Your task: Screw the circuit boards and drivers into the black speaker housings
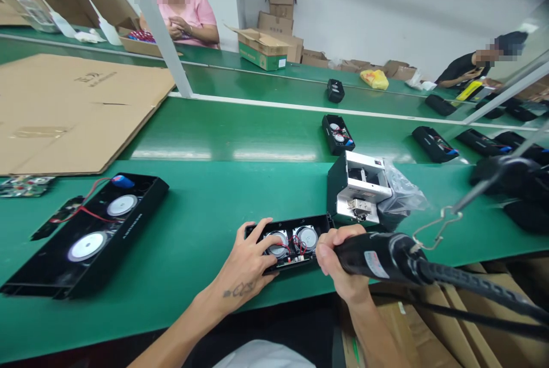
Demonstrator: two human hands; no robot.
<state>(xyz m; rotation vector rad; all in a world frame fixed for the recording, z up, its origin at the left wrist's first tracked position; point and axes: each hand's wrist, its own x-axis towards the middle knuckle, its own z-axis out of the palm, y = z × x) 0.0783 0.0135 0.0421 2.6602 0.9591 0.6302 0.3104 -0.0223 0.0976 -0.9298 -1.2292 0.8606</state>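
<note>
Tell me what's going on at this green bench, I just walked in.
Someone's left grip holds an open black case with two round speakers and red wires inside. Their right grip is closed around a black corded tool at the case's right end; the hand hides its tip. Another open case lies to the left. Across the way, a person in pink sits with hands together.

A speaker case (pixel 290 246) lies on the bench (pixel 206 202), machine (pixel 359 189) behind right, second case (pixel 103 226) left
</note>
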